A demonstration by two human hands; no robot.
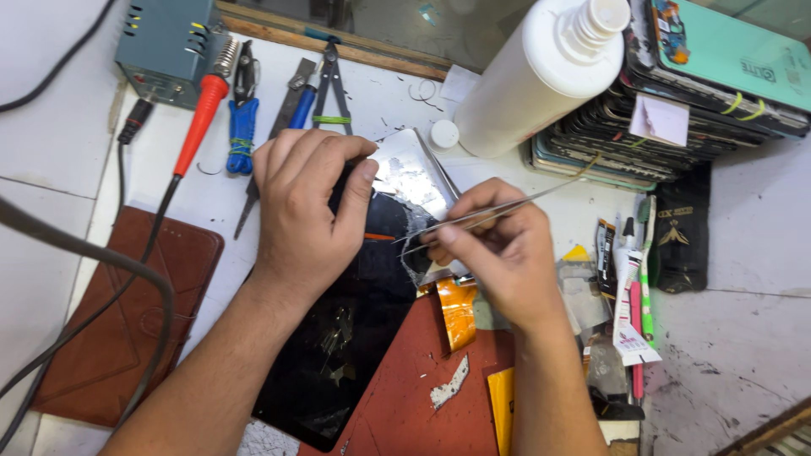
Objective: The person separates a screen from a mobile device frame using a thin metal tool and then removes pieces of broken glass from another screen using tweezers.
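A dark tablet [338, 355] lies open on the white bench, its black cracked screen panel lifted off a red-brown back. My left hand [304, 211] presses down on the upper part of the screen, fingers curled over its top edge. My right hand [498, 249] grips thin metal tweezers [473, 215], whose tips point left toward the broken glass beside my left thumb. An orange flex ribbon [458, 312] runs under my right hand. A shiny metal plate [410, 173] shows just beyond my fingers.
A grey soldering station [165, 46], a red-handled iron [198, 127], blue pliers [242, 127] and scissors lie at the back left. A white bottle [541, 76] and a stack of phone cases [676, 110] stand at the back right. A brown leather case [118, 329] lies left; toothbrushes [642, 287] right.
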